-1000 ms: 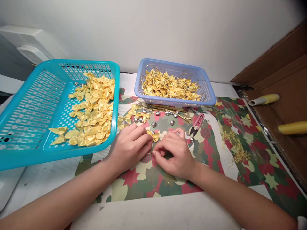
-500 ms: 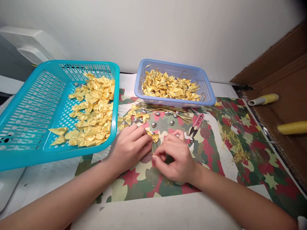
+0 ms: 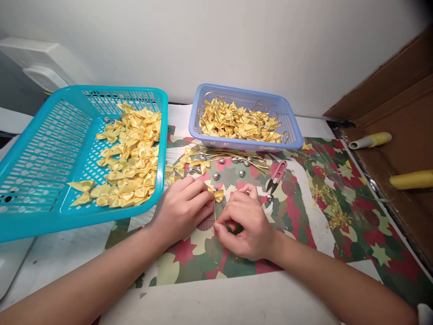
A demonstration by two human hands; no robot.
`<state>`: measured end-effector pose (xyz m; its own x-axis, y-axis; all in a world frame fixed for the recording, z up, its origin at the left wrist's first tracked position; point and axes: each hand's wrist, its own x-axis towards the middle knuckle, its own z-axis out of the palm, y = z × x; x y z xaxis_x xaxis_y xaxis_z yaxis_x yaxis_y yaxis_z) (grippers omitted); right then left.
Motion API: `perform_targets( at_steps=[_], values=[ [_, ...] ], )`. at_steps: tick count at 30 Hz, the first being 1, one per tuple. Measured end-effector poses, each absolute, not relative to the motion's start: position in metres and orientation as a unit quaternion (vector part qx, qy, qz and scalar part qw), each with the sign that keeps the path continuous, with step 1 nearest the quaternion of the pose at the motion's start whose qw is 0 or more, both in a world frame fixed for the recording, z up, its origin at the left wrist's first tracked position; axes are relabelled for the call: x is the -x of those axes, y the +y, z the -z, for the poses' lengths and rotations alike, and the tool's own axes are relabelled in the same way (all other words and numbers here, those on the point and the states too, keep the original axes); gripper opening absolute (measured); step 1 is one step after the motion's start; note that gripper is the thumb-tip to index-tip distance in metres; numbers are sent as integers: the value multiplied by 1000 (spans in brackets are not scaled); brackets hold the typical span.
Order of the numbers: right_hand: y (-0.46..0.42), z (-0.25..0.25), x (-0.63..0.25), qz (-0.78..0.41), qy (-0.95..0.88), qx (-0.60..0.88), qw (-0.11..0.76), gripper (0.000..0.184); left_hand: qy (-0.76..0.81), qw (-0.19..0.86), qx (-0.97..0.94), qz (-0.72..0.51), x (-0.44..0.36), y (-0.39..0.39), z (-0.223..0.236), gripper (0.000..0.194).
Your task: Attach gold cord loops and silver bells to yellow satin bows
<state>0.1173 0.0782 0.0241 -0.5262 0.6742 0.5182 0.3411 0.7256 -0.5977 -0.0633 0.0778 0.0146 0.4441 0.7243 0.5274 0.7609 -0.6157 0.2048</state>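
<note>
On the desk (image 3: pixel 203 307), nearer me than the lilac basket (image 3: pixel 243 142), the left hand (image 3: pixel 182 203) grips a yellow bow (image 3: pixel 219 195), apparently to steady it, while the right hand (image 3: pixel 248 221) pinches the gold cord (image 3: pixel 215 211), seemingly keeping it straight. Silver balls (image 3: pixel 216 176) and pink snips (image 3: pixel 279 171) lie just beyond, probably for easy reach.

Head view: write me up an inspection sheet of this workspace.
Surface: patterned sheet, strewn with parts.
Job's things: bow and wire in hand; silver beads and spare wires lying loose.
Clutter: snips, yellow scraps.
Hands: left hand closed at the bow, fingertips partly hidden; right hand pinching the wire.
Cables: nothing seen.
Surroundings: teal basket and blue basket, both holding bows; wall behind; cardboard at right.
</note>
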Motion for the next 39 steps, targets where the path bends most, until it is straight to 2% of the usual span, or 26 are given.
perform_targets(
  at_steps=[8,16,39],
  values=[
    [77,-23,-117,-227,-842,312,377,19,-434,36,848,301,63,78,-14,17],
    [78,-22,-116,-218,-818,340,410,17,-440,22,842,310,61,78,-15,14],
    [77,-21,-114,-219,-826,336,397,18,-425,37,851,307,62,78,-12,14]
  ],
)
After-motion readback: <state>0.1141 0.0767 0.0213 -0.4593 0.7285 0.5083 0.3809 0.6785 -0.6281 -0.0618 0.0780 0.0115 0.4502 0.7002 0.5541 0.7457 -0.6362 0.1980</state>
